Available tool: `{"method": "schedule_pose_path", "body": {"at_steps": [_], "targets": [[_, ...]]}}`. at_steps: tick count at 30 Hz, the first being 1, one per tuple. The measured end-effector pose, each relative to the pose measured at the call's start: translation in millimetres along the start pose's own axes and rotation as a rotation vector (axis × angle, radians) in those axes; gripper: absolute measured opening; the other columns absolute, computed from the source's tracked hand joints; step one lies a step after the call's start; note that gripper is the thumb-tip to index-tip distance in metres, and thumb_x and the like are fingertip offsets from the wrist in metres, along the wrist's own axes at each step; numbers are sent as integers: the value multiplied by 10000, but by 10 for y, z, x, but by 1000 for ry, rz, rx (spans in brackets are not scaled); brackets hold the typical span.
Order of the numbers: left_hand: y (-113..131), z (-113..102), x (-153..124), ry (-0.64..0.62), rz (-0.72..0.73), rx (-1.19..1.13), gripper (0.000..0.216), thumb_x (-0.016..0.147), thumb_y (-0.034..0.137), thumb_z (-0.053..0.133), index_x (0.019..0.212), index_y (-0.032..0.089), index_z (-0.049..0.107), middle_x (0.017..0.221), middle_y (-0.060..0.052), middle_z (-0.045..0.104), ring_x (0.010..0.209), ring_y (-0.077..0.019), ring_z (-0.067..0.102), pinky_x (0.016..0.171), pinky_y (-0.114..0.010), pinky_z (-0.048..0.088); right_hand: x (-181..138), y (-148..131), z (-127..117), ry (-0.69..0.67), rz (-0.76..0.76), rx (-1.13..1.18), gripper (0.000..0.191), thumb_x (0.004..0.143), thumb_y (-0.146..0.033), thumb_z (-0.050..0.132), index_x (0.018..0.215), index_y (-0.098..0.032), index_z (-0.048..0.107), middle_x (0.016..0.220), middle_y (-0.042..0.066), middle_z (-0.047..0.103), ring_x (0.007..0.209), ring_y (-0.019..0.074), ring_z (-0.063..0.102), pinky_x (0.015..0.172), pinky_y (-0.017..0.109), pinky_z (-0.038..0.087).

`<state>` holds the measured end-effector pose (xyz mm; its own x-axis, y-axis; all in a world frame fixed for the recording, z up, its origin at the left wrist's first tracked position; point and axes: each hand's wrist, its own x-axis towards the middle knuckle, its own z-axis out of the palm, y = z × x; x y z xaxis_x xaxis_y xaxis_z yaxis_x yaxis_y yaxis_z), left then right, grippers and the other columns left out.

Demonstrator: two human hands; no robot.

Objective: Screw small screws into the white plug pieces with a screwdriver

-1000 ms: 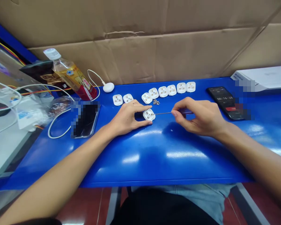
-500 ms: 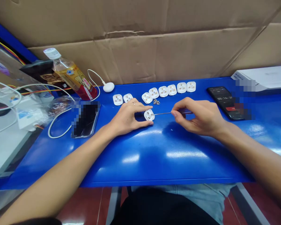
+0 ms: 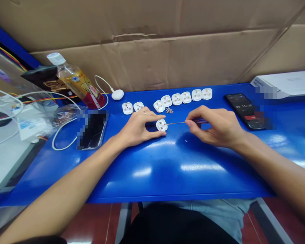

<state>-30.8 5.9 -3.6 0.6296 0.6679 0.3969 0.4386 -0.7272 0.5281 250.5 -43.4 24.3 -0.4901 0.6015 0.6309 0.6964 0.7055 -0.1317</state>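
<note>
Between the thumb and forefinger of my left hand (image 3: 138,127) is a small white plug housing (image 3: 161,125) with metal parts inside, resting on the blue table (image 3: 157,169). My right hand (image 3: 215,125) is closed around the handle of a screwdriver (image 3: 176,123). Its thin shaft lies nearly level and points left, with the tip at the right side of the held housing. Just behind sits a small pile of screws (image 3: 169,110). More white plug housings (image 3: 177,99) stand in a row at the back; two others (image 3: 127,108) are near my left hand, one partly hidden by it.
On the left are a phone (image 3: 93,130), a drink bottle (image 3: 77,81), a white cable (image 3: 56,135) and a round white device (image 3: 117,95). A phone showing a timer (image 3: 245,112) and a white box (image 3: 286,84) are on the right. Cardboard (image 3: 152,61) stands behind the table.
Almost nothing differs. Both hands, the held housing and the screwdriver keep their places; the whole view has shifted very slightly.
</note>
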Motion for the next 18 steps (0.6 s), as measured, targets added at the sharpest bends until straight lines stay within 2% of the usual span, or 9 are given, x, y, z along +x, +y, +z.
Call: {"method": "schedule_pose_path", "body": {"at_steps": [18], "targets": [[15, -8, 6, 1, -2, 5, 510, 820, 460, 903, 1257, 214, 810, 1038, -83, 814, 954, -253, 709, 869, -379, 556, 0, 8, 5, 26, -49, 13, 47, 973, -225, 640, 928, -226, 654, 720, -31, 742, 575, 130, 687, 553, 239, 489]]}}
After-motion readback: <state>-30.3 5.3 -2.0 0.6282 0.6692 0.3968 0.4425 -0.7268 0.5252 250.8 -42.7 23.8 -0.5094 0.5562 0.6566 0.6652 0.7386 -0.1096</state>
